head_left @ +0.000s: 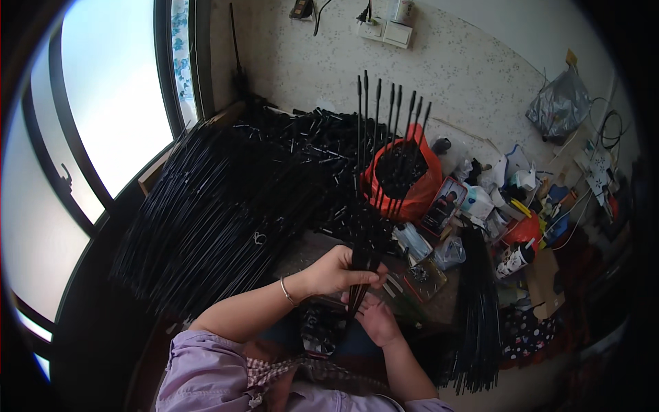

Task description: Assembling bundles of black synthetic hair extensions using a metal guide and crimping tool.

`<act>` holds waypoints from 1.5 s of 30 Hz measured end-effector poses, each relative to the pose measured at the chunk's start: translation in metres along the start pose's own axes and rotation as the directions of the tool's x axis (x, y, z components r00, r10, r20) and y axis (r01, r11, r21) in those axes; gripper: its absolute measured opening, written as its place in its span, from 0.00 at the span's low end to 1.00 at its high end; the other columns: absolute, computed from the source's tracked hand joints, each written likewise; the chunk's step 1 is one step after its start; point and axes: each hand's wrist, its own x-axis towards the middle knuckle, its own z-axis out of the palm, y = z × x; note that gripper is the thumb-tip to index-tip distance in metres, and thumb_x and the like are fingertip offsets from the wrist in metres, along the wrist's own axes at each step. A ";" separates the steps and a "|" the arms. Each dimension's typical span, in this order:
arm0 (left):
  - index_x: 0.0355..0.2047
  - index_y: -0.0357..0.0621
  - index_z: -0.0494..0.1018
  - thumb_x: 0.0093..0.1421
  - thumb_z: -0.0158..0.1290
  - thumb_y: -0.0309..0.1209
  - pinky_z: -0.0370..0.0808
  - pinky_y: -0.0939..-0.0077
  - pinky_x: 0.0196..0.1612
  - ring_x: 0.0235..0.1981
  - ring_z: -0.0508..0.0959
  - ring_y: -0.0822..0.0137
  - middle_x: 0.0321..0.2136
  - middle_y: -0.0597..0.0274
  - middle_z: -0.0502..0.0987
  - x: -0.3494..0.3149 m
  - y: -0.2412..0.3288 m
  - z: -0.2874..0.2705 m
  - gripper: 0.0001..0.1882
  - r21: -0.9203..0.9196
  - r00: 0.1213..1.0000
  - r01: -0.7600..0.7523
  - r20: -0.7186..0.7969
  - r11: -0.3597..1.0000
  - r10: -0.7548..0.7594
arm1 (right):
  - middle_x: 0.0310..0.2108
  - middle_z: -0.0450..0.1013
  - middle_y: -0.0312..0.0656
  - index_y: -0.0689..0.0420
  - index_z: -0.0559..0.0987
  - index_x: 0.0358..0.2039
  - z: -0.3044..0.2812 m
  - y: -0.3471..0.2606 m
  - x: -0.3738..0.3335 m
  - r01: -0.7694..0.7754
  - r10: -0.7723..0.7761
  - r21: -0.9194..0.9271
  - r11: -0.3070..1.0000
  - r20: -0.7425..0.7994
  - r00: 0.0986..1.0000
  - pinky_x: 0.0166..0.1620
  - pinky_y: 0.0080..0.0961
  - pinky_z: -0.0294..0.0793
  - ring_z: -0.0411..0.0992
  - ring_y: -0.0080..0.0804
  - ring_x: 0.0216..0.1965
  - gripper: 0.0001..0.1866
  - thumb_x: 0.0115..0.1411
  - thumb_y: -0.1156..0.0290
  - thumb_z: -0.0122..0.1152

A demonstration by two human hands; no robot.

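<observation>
My left hand point(334, 272) is closed round a bundle of thin black rods point(362, 237) in front of my chest. Several rods fan upward from the grip, each with a thicker black tip. The narrow lower ends come out below my fist. Just under it, my right hand point(379, 323) is open, its palm turned up and its fingers beside those lower ends; whether they touch is hard to see. Behind the raised rods stands a red plastic bag point(427, 180) holding small black parts.
A large heap of long black rods point(206, 226) covers the table's left side, with a pile of black pieces point(302, 134) behind it. Another rod bundle point(479, 316) hangs at the right edge. Beyond it are a patterned cup point(515, 259), a cardboard box point(546, 285) and mixed clutter.
</observation>
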 end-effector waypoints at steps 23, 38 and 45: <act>0.56 0.45 0.57 0.40 0.60 0.44 0.45 0.48 0.60 0.63 0.46 0.55 0.61 0.50 0.49 -0.035 -0.111 -0.010 0.43 0.894 0.929 0.121 -0.255 0.431 0.268 | 0.20 0.74 0.53 0.70 0.77 0.23 0.043 -0.064 0.004 0.229 -0.214 -0.156 0.961 0.110 0.971 0.44 0.38 0.68 0.74 0.46 0.23 0.55 0.52 0.30 0.09; 0.32 0.47 0.74 0.44 0.52 0.36 0.49 0.53 0.61 0.58 0.59 0.58 0.56 0.58 0.61 -0.015 -0.129 -0.048 0.14 0.652 0.676 -0.736 0.722 0.182 0.147 | 0.50 0.63 0.50 0.51 0.57 0.57 -0.024 -0.017 0.124 -0.057 0.045 -0.035 0.998 -0.280 0.959 0.48 0.39 0.66 0.64 0.43 0.50 0.30 0.61 0.45 0.37; 0.37 0.47 0.74 0.42 0.53 0.37 0.54 0.51 0.58 0.54 0.65 0.58 0.50 0.59 0.68 -0.011 -0.133 -0.050 0.19 0.705 0.803 -0.582 0.576 0.406 0.150 | 0.57 0.53 0.58 0.65 0.56 0.57 -0.039 -0.010 0.096 -0.268 0.228 -0.001 0.963 -0.521 0.823 0.57 0.39 0.55 0.52 0.49 0.59 0.37 0.59 0.46 0.45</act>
